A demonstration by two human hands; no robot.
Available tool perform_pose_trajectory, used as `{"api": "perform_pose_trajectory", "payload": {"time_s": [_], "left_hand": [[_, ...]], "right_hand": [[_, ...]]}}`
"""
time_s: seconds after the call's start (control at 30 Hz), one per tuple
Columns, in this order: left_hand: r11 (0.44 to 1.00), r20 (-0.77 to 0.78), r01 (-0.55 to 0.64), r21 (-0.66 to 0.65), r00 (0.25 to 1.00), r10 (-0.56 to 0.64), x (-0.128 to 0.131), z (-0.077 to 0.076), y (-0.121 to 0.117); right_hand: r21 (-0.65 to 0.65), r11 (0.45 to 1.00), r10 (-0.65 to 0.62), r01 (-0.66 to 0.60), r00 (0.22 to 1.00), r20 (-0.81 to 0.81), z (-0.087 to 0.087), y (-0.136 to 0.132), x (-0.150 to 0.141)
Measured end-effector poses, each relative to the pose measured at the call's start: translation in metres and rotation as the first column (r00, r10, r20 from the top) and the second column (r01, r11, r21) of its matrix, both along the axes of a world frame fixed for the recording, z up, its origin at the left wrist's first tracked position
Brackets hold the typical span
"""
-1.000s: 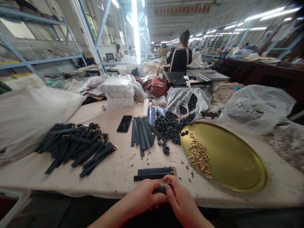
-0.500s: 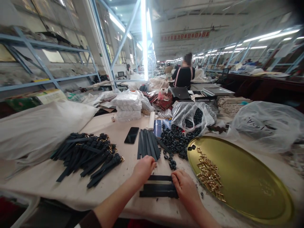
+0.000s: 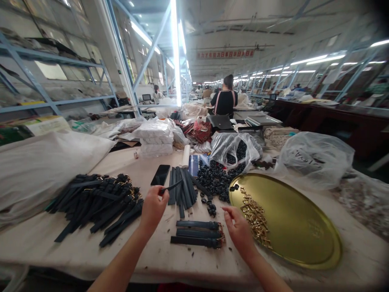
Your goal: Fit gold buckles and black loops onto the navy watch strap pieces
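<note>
My left hand is closed in a pinch on the end of a black strap, which slants up over a bundle of flat black straps. My right hand is open with its fingers slightly bent, in the air between the straps and the tray, and I see nothing in it. Three buckled straps lie side by side in front of me, gold buckles at their right ends. Small black loops lie beyond them. Loose gold buckles are on a gold oval tray.
A big pile of buckled straps lies at the left. Behind the bundle are a phone, a heap of black loops and a clear plastic bag. A white sack covers the left side. Another person is farther off.
My left hand has moved left and up, drawing one strap from the bundle. My right hand has come off the row of straps, uncovering their buckles. The whole view has shifted a little.
</note>
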State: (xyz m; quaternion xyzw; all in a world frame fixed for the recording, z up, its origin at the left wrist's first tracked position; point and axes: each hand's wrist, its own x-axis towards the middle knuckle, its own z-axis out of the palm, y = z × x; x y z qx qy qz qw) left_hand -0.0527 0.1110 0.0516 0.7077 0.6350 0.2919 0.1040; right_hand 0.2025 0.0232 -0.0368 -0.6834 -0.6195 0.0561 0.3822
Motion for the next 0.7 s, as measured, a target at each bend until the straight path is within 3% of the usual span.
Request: {"api": "perform_pose_trajectory", "payload": {"time_s": [0.03, 0.07, 0.13, 0.17, 0.2, 0.23, 0.27, 0.3, 0.37, 0.43, 0.5, 0.7], "left_hand": [[0.998, 0.059, -0.027, 0.059, 0.998, 0.024, -0.002, 0.014, -0.009], [0.986, 0.223, -0.042, 0.163, 0.975, 0.005, -0.002, 0.028, -0.019], [0.971, 0.488, 0.015, 0.237, 0.863, -0.133, 0.008, 0.046, -0.042], [0.980, 0.610, 0.101, 0.172, 0.770, -0.186, 0.016, 0.049, -0.053], [0.975, 0.725, 0.220, 0.026, 0.668, -0.169, 0.026, 0.048, -0.062], [0.922, 0.816, 0.356, -0.152, 0.571, -0.086, 0.036, 0.043, -0.069], [0.828, 0.869, 0.461, -0.319, 0.491, 0.061, 0.046, 0.036, -0.074], [0.723, 0.880, 0.532, -0.441, 0.416, 0.230, 0.054, 0.026, -0.078], [0.529, 0.805, 0.635, -0.563, 0.278, 0.524, 0.065, 0.007, -0.082], [0.409, 0.712, 0.713, -0.569, 0.178, 0.679, 0.067, -0.007, -0.084], [0.357, 0.677, 0.772, -0.526, 0.126, 0.725, 0.065, -0.012, -0.086], [0.323, 0.677, 0.831, -0.453, 0.084, 0.731, 0.058, -0.010, -0.093]], "right_hand": [[-0.016, 1.000, -0.019, 0.019, 0.999, 0.029, 0.003, 0.006, 0.007], [-0.036, 0.999, -0.033, 0.035, 0.997, 0.065, 0.005, 0.013, 0.014], [-0.083, 0.995, -0.040, 0.053, 0.987, 0.153, 0.009, 0.028, 0.023], [-0.108, 0.993, -0.032, 0.055, 0.979, 0.202, 0.011, 0.035, 0.025], [-0.135, 0.989, -0.019, 0.055, 0.968, 0.250, 0.012, 0.042, 0.025], [-0.160, 0.986, -0.006, 0.056, 0.955, 0.296, 0.012, 0.049, 0.024], [-0.183, 0.981, 0.004, 0.061, 0.941, 0.339, 0.011, 0.055, 0.022], [-0.201, 0.977, 0.009, 0.073, 0.926, 0.378, 0.010, 0.060, 0.019], [-0.227, 0.969, 0.011, 0.100, 0.897, 0.442, 0.007, 0.068, 0.014], [-0.248, 0.963, 0.025, 0.110, 0.875, 0.484, 0.005, 0.072, 0.013], [-0.273, 0.958, 0.065, 0.088, 0.861, 0.505, 0.005, 0.071, 0.015], [-0.365, 0.925, 0.275, -0.104, 0.846, 0.457, 0.012, 0.044, 0.024]]}}
